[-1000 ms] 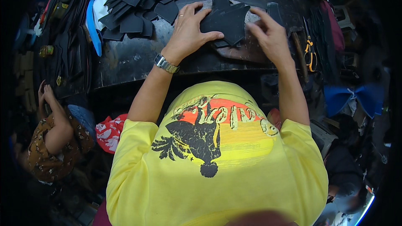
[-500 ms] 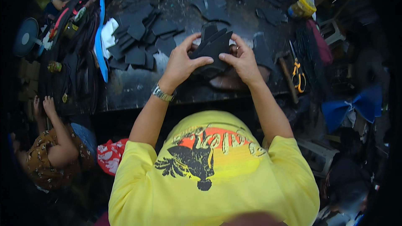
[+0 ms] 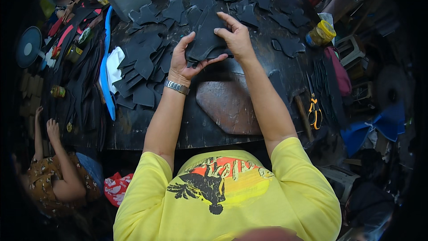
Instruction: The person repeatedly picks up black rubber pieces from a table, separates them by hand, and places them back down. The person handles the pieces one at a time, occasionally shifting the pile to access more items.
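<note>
A small stack of black cut sheet pieces (image 3: 207,35) is held over the dark table (image 3: 154,127). My left hand (image 3: 183,62) supports the stack from below, its fingers stretched under the near edge and its thumb raised at the left side. A metal watch is on that wrist. At the stack's right side is my right hand (image 3: 238,42), its thumb and forefinger apart; whether the thumb touches the top piece is hard to see. A brown, angular, worn block (image 3: 227,105) lies on the table below my hands.
More black pieces (image 3: 142,58) lie heaped to the left, others scattered at the far side. A blue strip (image 3: 107,58) borders dark strips. At right are a hammer (image 3: 304,118), orange-handled scissors (image 3: 315,114) and a yellow-lidded jar (image 3: 322,33). A person (image 3: 62,174) sits at left.
My hands have moved farther over the table, uncovering the brown block. The right hand has loosened from the stack, while the left has turned beneath it. The view has shifted too.
</note>
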Tool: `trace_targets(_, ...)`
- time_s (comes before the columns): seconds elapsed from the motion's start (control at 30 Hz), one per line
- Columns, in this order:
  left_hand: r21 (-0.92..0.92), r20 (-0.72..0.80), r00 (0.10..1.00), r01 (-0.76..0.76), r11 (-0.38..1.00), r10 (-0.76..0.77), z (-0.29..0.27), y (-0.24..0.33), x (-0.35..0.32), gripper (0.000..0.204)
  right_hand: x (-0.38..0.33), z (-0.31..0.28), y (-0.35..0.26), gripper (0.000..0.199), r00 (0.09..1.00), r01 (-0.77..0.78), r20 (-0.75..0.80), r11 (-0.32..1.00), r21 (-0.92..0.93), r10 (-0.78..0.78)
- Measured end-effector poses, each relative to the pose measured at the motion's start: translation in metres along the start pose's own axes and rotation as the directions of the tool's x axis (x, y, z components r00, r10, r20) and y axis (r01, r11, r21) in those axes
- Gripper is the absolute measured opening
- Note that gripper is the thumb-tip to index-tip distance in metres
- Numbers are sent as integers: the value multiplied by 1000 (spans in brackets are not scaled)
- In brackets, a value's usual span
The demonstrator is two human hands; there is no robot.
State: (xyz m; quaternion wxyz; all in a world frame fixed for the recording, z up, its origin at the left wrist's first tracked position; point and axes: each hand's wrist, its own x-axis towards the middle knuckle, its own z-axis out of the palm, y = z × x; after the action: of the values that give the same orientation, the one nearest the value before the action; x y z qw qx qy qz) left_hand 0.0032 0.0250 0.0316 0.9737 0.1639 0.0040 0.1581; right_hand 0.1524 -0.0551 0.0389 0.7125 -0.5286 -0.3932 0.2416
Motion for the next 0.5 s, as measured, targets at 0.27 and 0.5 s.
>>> trace_targets(0.27,38,-261,965,20,999,-10,-46,-19,10,33,-18,-4,41,52,993,67,-58,908,-413,-100)
trace_targets(0.5,26,-116,992,-41,999,44,-45,-20,12,46,-21,3,21,38,966,-242,-107,969,-57,235)
